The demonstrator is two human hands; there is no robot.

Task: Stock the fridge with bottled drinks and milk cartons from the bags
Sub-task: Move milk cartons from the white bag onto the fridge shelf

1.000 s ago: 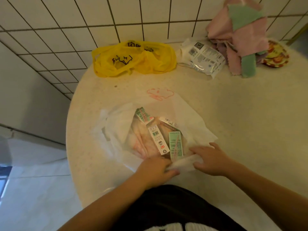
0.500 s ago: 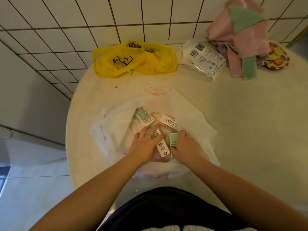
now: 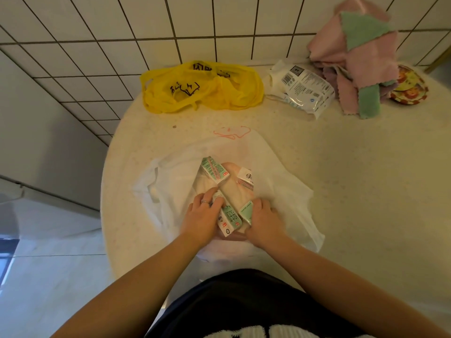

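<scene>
I am watching both hands working inside the thin, crinkled white bag point(image 3: 280, 181) on the speckled bench point(image 3: 341, 191). The left hand point(image 3: 203, 214) is curling round a long carton point(image 3: 229, 217) lying between the hands, and the right hand point(image 3: 263, 220) is gripping a green carton point(image 3: 247, 211) just beside it. Two more boxy printed cartons point(image 3: 214, 170) are lying beyond the fingers.

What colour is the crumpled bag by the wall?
Bright yellow bag with black markings, seen in the head view.
</scene>
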